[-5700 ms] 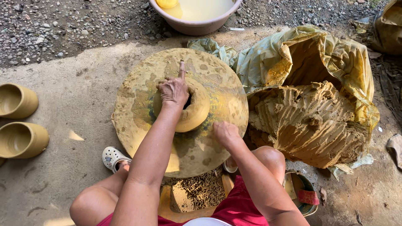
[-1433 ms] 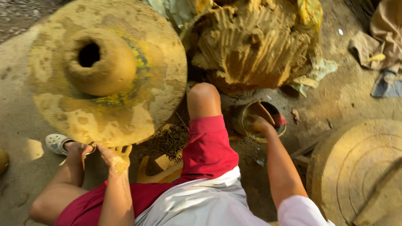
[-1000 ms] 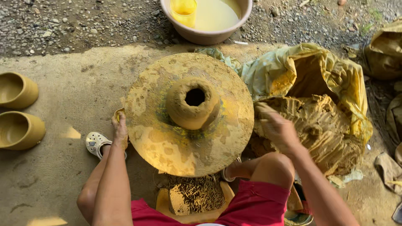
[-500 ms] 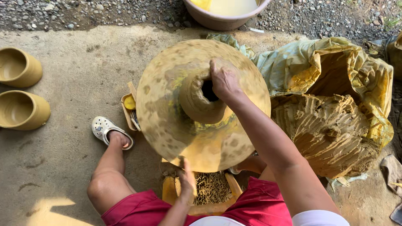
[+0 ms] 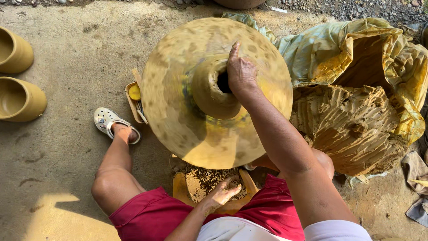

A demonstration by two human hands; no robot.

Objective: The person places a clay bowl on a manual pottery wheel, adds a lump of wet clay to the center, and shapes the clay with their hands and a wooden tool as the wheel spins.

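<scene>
**Inspector:** Wheel [image 5: 187, 134] blurred at its rim, so I judge it turning. Where is the pot?

**Assistant:** Clay pot [image 5: 209, 96] stands at the wheel's centre, which keeps it true as it spins. Right hand [image 5: 240, 73] sits on the pot's mouth, fingers hooked over the rim and partly inside, forefinger stretched straight past the far edge; they press the clay, not clasping it.

**Inspector:** Left hand?

**Assistant:** Left hand [image 5: 221, 194] is low, under the wheel's near edge, fingers loosely curled on a crumbly brown heap [image 5: 209, 178]. Whether they pinch any of it, I cannot tell.

**Inspector:** Surroundings?

**Assistant:** Clay block [image 5: 352, 129], scored and half unwrapped from its plastic sheet [image 5: 352, 49], lies just right of the wheel, within arm's reach. Small tray [image 5: 133, 100] sits at the wheel's left edge. Two finished pots [image 5: 18, 76] rest well apart at the concrete floor's left edge.
</scene>
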